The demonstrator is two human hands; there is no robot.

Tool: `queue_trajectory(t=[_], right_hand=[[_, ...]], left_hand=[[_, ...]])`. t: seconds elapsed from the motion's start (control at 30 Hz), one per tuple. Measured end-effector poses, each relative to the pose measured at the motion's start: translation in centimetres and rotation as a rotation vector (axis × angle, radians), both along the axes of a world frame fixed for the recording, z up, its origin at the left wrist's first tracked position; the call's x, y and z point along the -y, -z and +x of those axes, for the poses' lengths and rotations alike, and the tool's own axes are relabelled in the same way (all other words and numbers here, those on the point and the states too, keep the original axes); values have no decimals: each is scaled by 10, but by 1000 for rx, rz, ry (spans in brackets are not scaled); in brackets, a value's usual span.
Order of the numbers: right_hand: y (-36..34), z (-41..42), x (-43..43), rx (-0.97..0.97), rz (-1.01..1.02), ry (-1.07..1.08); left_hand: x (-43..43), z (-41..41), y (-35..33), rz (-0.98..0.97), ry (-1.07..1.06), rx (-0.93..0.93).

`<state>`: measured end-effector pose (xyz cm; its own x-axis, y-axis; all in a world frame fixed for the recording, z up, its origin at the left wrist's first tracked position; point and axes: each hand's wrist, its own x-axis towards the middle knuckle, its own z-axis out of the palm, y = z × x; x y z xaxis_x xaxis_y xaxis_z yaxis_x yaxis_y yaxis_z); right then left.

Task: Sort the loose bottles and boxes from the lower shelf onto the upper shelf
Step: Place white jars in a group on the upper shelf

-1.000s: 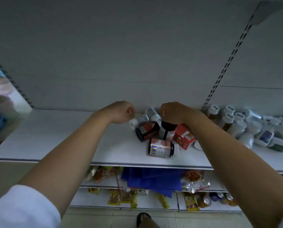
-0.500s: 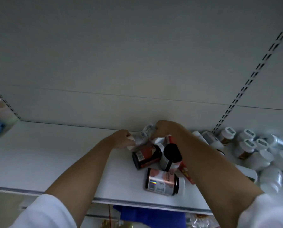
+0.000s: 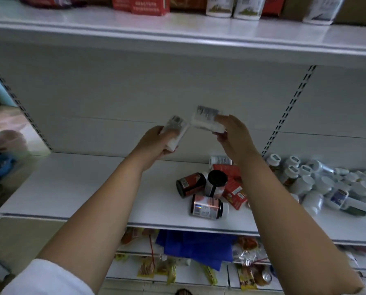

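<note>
My left hand [image 3: 156, 141] grips a small white bottle [image 3: 176, 129] held up above the lower shelf [image 3: 82, 188]. My right hand [image 3: 233, 135] grips a second white bottle [image 3: 205, 120] beside it, tilted, cap toward the right. Both bottles are blurred. Below my right arm a loose pile lies on the lower shelf: dark bottles with red labels [image 3: 190, 185], a black-capped bottle [image 3: 216, 182], a red box [image 3: 234, 193] and a lying bottle [image 3: 207, 207]. The upper shelf [image 3: 177, 37] runs across the top with boxes and white bottles [image 3: 233, 7] on it.
A heap of white bottles [image 3: 310, 186] fills the lower shelf's right bay. Slotted uprights [image 3: 288, 109] divide the back panel. Snack packets [image 3: 156, 267] and a blue sheet [image 3: 195, 245] lie on shelves below. The lower shelf's left half is bare.
Both hands have lifted off the pile, each raising a white bottle toward the upper shelf. The view has tilted up, bringing the upper shelf into sight.
</note>
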<state>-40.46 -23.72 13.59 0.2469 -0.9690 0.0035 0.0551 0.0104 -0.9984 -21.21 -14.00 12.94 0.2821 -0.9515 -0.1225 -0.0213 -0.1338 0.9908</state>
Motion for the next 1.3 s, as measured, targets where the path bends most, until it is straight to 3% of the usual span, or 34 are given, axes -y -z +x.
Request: queue_trajectory(t=[0.17,0.33,0.5,0.73,0.83,0.97,1.1,1.17,1.3], right_hand=[[-38,-17,-76,78,5,-19],[-74,-19,-152,296,128,-57],[-100,-24,-201,301,97,-95],[-141,-52,-222,444,-10,-53],[-164,-65,-218,471,-85,-67],[-193,-78,-201,501,-161,-162],[-216,-91,-178,439,-295,-258],[-227,-100,-163,418,-292,-223],[-245,-119,-127,442,-191,-236]], left_hand=[[-56,-17,-35,26,4,-154],[-111,-36,-61,-16,81,-395],[-156,-48,-89,-138,178,-282],[-168,-48,-140,-457,4,169],[-163,-61,-163,-553,87,106],[-140,-84,-190,-595,256,-258],[-116,-110,-214,-608,321,-450],[-104,-121,-227,-632,325,-456],[-70,-139,-247,-650,289,-219]])
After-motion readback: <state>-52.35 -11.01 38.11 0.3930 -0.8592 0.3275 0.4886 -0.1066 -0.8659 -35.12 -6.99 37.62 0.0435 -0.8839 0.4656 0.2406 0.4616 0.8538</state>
